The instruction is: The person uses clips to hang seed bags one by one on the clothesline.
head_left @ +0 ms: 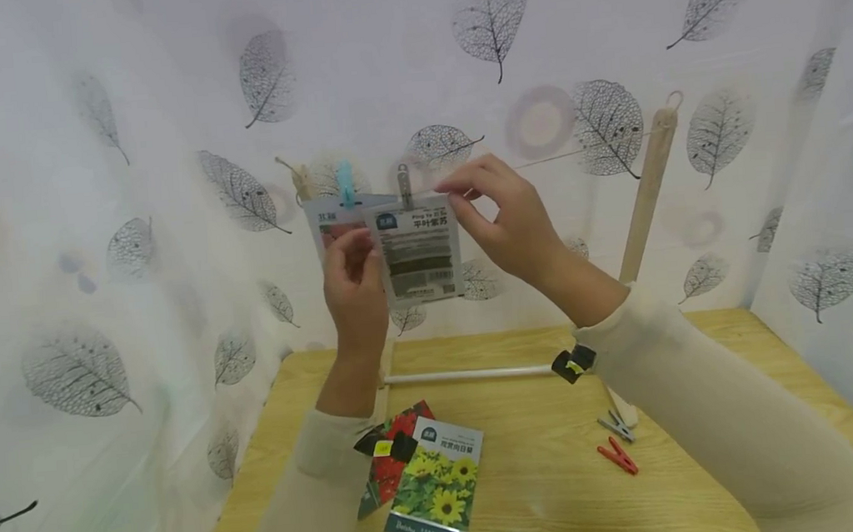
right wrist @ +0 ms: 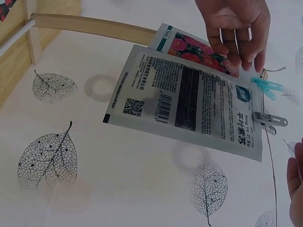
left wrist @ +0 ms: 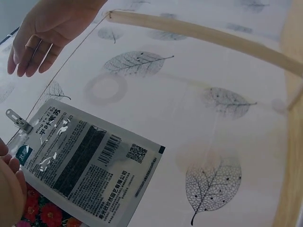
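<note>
A seed packet (head_left: 420, 258), its printed back facing me, hangs from a cord by a grey metal clip (head_left: 404, 186). Partly hidden behind it hangs a second packet, with red and pink flowers (right wrist: 191, 49), under a light-blue clothespin (head_left: 346, 185). My left hand (head_left: 355, 276) is by the front packet's left edge, fingers loosely bent, gripping nothing. Beside the packet's upper right corner is my right hand (head_left: 509, 218), thumb and forefinger apart; the left wrist view shows this hand (left wrist: 52, 35) clear of the packet, near the cord, with relaxed fingers.
The cord (head_left: 561, 156) runs between wooden posts (head_left: 647, 198); a white rod (head_left: 480, 374) joins the frame low down. On the wooden table lie a sunflower packet (head_left: 443, 482), a red-flower packet (head_left: 390, 469), a red clothespin (head_left: 618, 456) and a grey one (head_left: 616, 426). Leaf-print curtain surrounds the table.
</note>
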Demonstrator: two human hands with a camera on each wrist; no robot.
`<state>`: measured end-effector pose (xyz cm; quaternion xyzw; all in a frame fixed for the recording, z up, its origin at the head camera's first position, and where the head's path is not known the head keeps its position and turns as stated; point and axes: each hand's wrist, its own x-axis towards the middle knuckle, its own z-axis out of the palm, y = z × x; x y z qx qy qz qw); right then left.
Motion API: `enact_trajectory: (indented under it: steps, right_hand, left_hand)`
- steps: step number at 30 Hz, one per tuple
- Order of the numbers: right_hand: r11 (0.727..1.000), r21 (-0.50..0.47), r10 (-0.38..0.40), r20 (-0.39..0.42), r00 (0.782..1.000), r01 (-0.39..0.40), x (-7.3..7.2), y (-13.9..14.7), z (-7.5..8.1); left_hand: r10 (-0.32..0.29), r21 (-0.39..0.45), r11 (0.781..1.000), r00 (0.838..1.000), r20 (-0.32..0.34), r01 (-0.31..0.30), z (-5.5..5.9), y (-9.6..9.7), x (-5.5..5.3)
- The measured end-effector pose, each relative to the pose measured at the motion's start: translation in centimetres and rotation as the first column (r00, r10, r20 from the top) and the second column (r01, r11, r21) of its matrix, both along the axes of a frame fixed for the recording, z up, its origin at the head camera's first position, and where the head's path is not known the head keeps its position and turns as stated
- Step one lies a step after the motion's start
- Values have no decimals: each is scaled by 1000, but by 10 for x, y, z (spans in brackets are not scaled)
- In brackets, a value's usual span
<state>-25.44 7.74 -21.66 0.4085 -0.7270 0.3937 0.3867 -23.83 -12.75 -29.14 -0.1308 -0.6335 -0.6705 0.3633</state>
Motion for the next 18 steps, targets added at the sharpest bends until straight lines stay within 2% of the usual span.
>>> enact_trajectory:
  steps: [10,18]
  right_hand:
    - [999,-22,29,25,999,-29,5,8,-12]
    - [998,-61,15,62,998,-11,11,18,-22]
  left_hand:
    - [-6,-15,1000,1000,-3,6,-6,1,6]
    - [-47,-14,999,999,-17,47,-13,1,9]
